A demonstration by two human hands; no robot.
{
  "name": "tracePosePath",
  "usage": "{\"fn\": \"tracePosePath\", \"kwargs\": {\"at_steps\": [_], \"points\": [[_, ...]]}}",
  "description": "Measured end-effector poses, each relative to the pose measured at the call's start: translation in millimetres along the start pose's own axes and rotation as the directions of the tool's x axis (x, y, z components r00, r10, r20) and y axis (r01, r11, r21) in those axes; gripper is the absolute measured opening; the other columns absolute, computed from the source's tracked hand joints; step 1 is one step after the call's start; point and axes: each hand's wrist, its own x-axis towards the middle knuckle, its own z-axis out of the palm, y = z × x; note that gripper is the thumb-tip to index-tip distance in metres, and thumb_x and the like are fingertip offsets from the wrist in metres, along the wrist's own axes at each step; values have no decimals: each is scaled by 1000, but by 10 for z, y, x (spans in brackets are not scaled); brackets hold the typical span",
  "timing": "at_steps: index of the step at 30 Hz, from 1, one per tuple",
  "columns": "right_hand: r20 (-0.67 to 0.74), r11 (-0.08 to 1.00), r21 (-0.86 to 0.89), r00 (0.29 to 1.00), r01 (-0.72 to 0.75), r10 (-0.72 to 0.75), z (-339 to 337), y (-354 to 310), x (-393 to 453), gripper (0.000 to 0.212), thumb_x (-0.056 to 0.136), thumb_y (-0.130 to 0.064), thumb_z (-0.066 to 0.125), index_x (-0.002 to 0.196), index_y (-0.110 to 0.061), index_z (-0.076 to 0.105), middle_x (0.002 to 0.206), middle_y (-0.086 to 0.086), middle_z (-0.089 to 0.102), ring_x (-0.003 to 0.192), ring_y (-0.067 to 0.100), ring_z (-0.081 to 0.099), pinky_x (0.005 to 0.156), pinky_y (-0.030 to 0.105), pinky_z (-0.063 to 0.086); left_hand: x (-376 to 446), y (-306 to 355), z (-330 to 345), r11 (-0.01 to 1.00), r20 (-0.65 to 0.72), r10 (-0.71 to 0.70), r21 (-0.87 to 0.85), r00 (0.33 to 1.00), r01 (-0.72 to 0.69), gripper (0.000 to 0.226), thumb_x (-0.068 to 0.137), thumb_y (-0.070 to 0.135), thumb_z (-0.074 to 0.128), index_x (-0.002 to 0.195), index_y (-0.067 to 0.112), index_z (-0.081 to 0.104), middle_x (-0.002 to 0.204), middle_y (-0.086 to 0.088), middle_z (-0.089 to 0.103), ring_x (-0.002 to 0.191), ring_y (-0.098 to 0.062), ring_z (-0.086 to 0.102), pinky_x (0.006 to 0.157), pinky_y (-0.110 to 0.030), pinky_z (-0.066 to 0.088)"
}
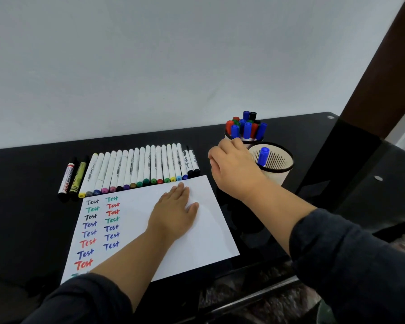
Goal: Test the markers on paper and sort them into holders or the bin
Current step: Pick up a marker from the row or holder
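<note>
The paper [204, 220] lies near on the black table [21, 174], pinned by the left hand [175, 211], fingers flat and together. At the far right, the right hand [234, 167] hovers between the marker row [140, 167] and the holders [270, 160]; its fingers curl, holding what I cannot tell. Best take the row's rightmost marker next while the sheet is held firm.

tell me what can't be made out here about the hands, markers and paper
- Head view: the right hand shows only its back, so whether its curled fingers hold a marker is hidden.
- The bottom word on the paper is covered by the left sleeve.
- The near holder shows one blue marker; its wall hides anything lower.
- Print on the marker row is too small.
- No bin shows in frame.
</note>
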Motion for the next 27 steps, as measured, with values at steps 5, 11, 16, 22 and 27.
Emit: {"fn": "tracePosePath", "kwargs": {"at_steps": [5,11,16,22,27], "points": [[279,993,64,957,-95,73,229,-5,75,27,97,-14,40,122,-11,50,118,6,51,107,21,44,90,30,40,5,3,-3,1000,-30,8,-10,1000,-8,59,101,43,23,151,16,8,159,1,-1,145,-12,-1,114,-24,-2],[441,975,58,882,-215,168,559,36,192,41,94,-8,39,134,-16,44,130,6,47,120,24,43,96,36,39,16,6,-3,1000,-46,4,-17,999,-5,59,100,43,25,151,17,10,159,2,1,145,-12,1,114,-24,1],[537,972,100,834,-214,128,752,58,302,56,94,-5,38,147,-21,30,143,4,37,129,25,35,100,35,37,29,-18,19,1000,-36,10,-24,999,-11,59,100,43,25,151,18,9,159,2,-1,145,-10,-2,114,-24,-1],[495,970,93,855,-226,152,814,58,385,32,96,-15,38,123,-15,55,121,9,55,106,25,53,80,32,44,28,-31,34,999,-35,13,-40,999,-15,59,100,43,26,151,17,9,159,3,-1,145,-9,-2,113,-23,-2],[453,964,62,868,-260,205,816,38,409,24,96,-24,49,115,-8,50,111,11,56,99,26,54,75,33,42,28,-26,37,999,-36,5,-54,999,-7,59,100,43,27,151,18,9,158,4,-1,144,-8,-3,113,-22,-4]]}}
